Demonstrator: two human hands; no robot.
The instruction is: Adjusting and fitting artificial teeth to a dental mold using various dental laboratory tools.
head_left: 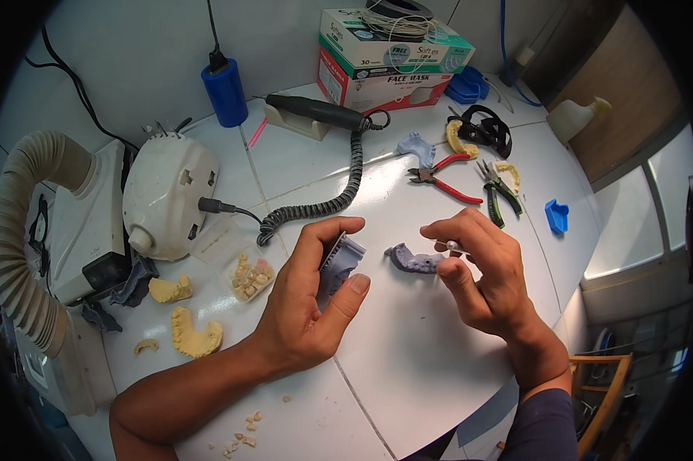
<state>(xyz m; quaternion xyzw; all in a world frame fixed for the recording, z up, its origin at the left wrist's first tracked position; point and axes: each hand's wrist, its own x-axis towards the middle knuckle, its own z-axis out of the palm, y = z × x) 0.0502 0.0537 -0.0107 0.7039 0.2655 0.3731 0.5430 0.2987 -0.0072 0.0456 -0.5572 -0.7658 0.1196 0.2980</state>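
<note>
My left hand (pixel 308 296) is wrapped round a grey-blue dental impression (pixel 342 261) in a tray with a row of small holes along its edge. The palm and fingers hide part of it. My right hand (pixel 481 273) pinches a thin white stick-like tool (pixel 455 247) between thumb and fingers; most of it is hidden. Just left of the right thumb is a second grey-blue curved dental piece (pixel 414 260). Whether the thumb touches it, I cannot tell.
Red-handled cutters (pixel 448 180) and green-handled pliers (pixel 502 194) lie beyond the right hand. A handpiece (pixel 316 112) on its stand trails a coiled cord. Yellow plaster models (pixel 196 333) and a plastic box of small teeth (pixel 251 278) lie left, near a white machine (pixel 166 188) and ribbed hose (pixel 16 230).
</note>
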